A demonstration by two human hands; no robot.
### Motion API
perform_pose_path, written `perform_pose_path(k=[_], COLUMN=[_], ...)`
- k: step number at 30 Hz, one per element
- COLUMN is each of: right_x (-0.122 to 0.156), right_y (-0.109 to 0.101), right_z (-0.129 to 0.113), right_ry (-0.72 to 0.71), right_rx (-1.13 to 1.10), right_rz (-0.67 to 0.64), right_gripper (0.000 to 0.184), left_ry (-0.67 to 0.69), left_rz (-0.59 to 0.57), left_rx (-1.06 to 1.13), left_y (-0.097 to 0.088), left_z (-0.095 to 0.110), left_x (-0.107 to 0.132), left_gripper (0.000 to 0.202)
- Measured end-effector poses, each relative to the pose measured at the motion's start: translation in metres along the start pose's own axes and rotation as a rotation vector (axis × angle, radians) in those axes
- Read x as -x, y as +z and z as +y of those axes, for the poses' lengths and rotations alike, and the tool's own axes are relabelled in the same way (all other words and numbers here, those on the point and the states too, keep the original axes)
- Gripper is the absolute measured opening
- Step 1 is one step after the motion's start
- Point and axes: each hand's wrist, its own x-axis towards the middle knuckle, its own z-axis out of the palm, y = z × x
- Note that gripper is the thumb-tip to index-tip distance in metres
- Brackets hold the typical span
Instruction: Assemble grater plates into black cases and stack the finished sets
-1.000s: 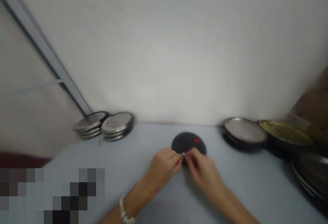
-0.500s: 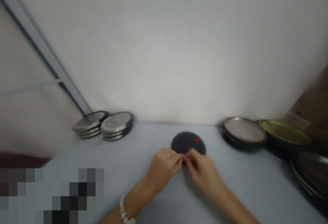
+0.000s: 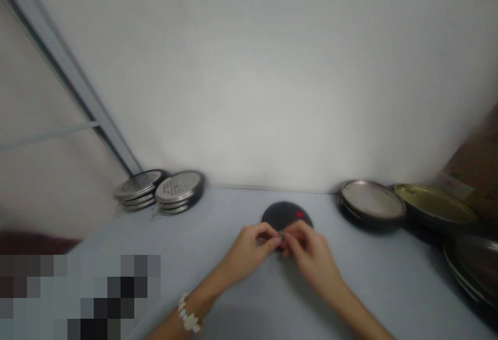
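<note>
A round black disc (image 3: 283, 214) with a small red mark lies on the grey table, its near edge hidden behind my hands. My left hand (image 3: 257, 244) pinches with thumb and forefinger at the disc's near side. Opposite it, my right hand (image 3: 305, 246) pinches too, fingertips nearly touching the left ones. Between the fingertips shows a tiny silvery piece (image 3: 280, 234), too small and blurred to name. A pale beaded bracelet (image 3: 189, 315) circles my left wrist.
Two stacks of perforated round metal plates, one stack (image 3: 140, 187) beside another stack (image 3: 180, 189), stand at the back left. On the right are a silver-topped round piece (image 3: 372, 198), a yellowish one (image 3: 436, 202) and a dark one (image 3: 476, 264). A cardboard box (image 3: 476, 168) stands behind them.
My left fingers have gone from bunched together to a more open, looped pinch. Both hands stay at the disc's near edge, and the silvery piece shows more clearly. The view has shifted slightly.
</note>
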Motion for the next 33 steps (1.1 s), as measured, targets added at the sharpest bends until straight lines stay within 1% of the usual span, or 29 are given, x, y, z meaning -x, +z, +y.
perform_pose_path(k=[3, 5, 7, 9, 12, 14, 19, 22, 26, 28, 29, 33], right_x=[0.001, 0.002, 0.002, 0.003, 0.003, 0.003, 0.001, 0.003, 0.005, 0.004, 0.004, 0.001], right_y=[0.000, 0.000, -0.001, -0.002, -0.002, -0.001, 0.000, 0.001, 0.003, 0.003, 0.003, 0.002], right_z=[-0.004, -0.006, -0.007, -0.007, -0.006, -0.003, 0.003, 0.003, 0.005, 0.007, 0.008, 0.010], right_ry=[0.008, 0.005, 0.000, -0.013, -0.048, -0.059, -0.051, -0.054, -0.080, -0.080, -0.076, -0.061], right_rx=[-0.041, -0.038, -0.031, -0.029, 0.003, 0.033, 0.071, 0.076, 0.057, 0.063, 0.072, 0.102], right_rz=[-0.011, -0.009, -0.009, -0.022, -0.059, -0.070, -0.018, -0.023, -0.096, -0.102, -0.090, -0.035], right_gripper=[0.030, 0.030, 0.030, 0.030, 0.028, 0.028, 0.027, 0.026, 0.026, 0.026, 0.026, 0.026], left_ry=[-0.030, -0.027, -0.004, 0.020, 0.019, 0.016, 0.101, 0.103, 0.052, 0.043, 0.053, 0.134], left_rz=[-0.044, -0.035, 0.015, 0.083, 0.182, 0.205, 0.119, 0.097, 0.172, 0.207, 0.204, 0.103], left_rx=[0.116, 0.142, 0.093, 0.000, -0.121, -0.166, -0.157, -0.169, -0.320, -0.372, -0.371, -0.283], left_y=[-0.002, -0.001, 0.001, 0.003, 0.006, 0.006, 0.001, -0.001, 0.000, 0.002, 0.002, 0.001], left_z=[-0.004, -0.004, -0.003, 0.000, 0.001, 0.001, 0.004, 0.002, -0.006, -0.007, -0.007, -0.003], left_x=[0.000, 0.000, -0.001, 0.000, 0.000, 0.001, 0.001, 0.001, 0.001, 0.001, 0.001, 0.001], left_gripper=[0.014, 0.015, 0.013, 0.011, 0.011, 0.010, 0.013, 0.012, 0.010, 0.010, 0.011, 0.010])
